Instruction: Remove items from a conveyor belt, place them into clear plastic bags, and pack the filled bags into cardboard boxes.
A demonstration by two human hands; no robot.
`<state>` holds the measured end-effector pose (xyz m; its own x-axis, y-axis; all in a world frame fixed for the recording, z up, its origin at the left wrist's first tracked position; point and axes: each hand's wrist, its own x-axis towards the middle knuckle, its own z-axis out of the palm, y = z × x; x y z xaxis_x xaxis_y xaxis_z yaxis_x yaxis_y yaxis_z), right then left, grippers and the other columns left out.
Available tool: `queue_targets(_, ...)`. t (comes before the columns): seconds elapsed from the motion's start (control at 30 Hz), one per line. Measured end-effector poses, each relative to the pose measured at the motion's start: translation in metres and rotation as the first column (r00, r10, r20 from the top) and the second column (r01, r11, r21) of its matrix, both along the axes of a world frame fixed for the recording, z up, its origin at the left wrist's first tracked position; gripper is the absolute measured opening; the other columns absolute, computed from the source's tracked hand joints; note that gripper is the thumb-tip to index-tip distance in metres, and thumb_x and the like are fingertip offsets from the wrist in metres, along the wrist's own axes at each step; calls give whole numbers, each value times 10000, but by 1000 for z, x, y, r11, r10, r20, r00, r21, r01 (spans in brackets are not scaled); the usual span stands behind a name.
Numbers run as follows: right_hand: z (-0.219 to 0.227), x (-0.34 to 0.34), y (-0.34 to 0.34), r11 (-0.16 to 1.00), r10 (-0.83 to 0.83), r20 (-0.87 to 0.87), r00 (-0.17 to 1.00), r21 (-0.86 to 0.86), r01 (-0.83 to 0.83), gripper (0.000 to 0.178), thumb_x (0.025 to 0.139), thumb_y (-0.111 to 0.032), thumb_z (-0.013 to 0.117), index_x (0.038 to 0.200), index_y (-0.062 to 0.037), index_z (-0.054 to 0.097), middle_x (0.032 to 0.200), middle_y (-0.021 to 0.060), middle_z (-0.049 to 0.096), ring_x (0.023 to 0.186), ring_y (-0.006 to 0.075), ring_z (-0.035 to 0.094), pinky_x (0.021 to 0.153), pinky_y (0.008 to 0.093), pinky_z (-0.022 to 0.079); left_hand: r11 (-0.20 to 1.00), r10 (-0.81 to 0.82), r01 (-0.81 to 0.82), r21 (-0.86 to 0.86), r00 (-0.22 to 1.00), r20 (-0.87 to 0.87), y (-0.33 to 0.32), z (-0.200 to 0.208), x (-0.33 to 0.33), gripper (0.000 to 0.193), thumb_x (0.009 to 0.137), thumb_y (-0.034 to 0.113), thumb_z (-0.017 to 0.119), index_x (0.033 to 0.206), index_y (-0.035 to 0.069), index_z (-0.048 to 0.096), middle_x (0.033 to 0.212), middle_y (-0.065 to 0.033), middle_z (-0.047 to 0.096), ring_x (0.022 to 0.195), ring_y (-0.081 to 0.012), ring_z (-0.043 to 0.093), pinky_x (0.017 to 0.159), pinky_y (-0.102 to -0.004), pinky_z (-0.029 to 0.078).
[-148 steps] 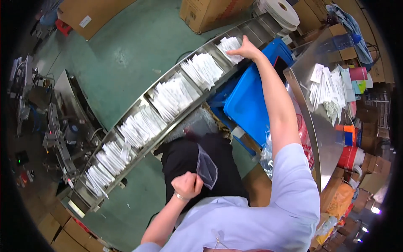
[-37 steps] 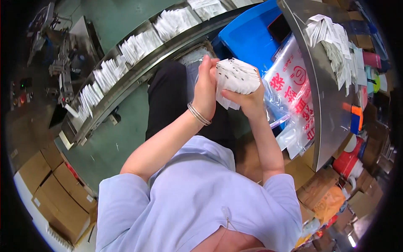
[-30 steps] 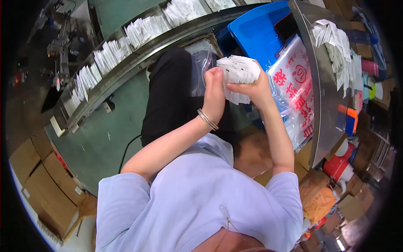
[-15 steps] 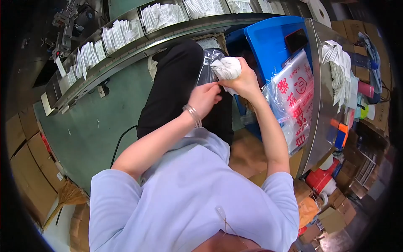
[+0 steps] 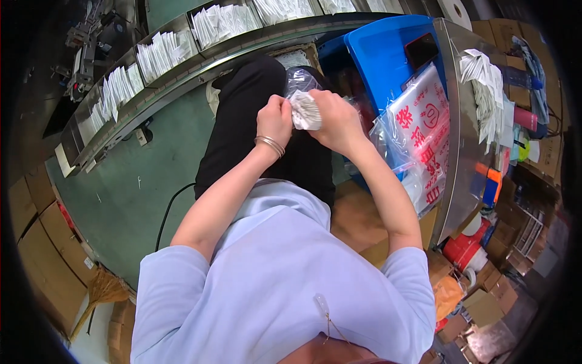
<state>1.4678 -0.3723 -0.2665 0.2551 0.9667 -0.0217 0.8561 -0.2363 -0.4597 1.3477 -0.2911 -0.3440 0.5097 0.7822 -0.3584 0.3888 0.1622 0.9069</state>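
Over my lap, my right hand (image 5: 337,121) is wrapped round a bundle of thin white paper packets (image 5: 305,111), its fanned ends facing me. Fingers closed in a pinch, my left hand (image 5: 274,123) is at the bundle's left edge; what it grips is hidden. Just beyond the bundle, a clear plastic bag (image 5: 299,79) lies between my knees, its near part covered by the packets and my hands.
A metal trough (image 5: 209,56) with rows of white packets (image 5: 225,24) curves across the far side. To the right stand a blue bin (image 5: 379,54), a printed plastic bag (image 5: 421,130) and a metal ledge (image 5: 461,130) with more packets (image 5: 485,91). A broom (image 5: 103,288) is at lower left.
My right hand has turned and drawn the bundle a little nearer and left, so its ends face me. My left hand has moved up and left, to the bundle's side.
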Motion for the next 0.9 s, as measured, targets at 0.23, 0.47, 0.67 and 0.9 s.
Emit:
queue_targets(0.23,-3,-2,23,987,-42,68,997,-155,52,480,590,-92,705,999,-26,463,886,153,574,828,352,564,692,408,470,956,-37,7,295,994,98,1,17,-9,124,855,127,523,800,16,512,691,-189,567,619,-359,564,528,-389,447)
queue_targets(0.47,-7,-12,33,947,-244,68,967,-197,252,452,589,-92,697,971,-13,468,831,158,543,760,331,561,645,407,471,941,-37,-20,336,986,161,4,22,-9,94,848,108,535,803,26,527,701,-170,571,589,-338,566,504,-373,450)
queue_targets(0.67,-5,-18,33,974,219,336,916,-130,-185,340,636,-92,640,917,16,481,775,151,555,665,314,590,600,396,494,849,-5,-101,519,980,199,5,25,-16,76,835,98,547,790,37,543,722,-151,580,578,-316,575,491,-352,460)
queue_targets(0.9,-11,-19,47,970,0,229,974,-236,55,300,669,-152,643,888,10,518,832,194,566,727,350,590,638,432,481,702,-175,-11,712,967,187,13,35,-15,72,818,84,545,772,33,524,705,-127,581,567,-284,583,476,-326,467)
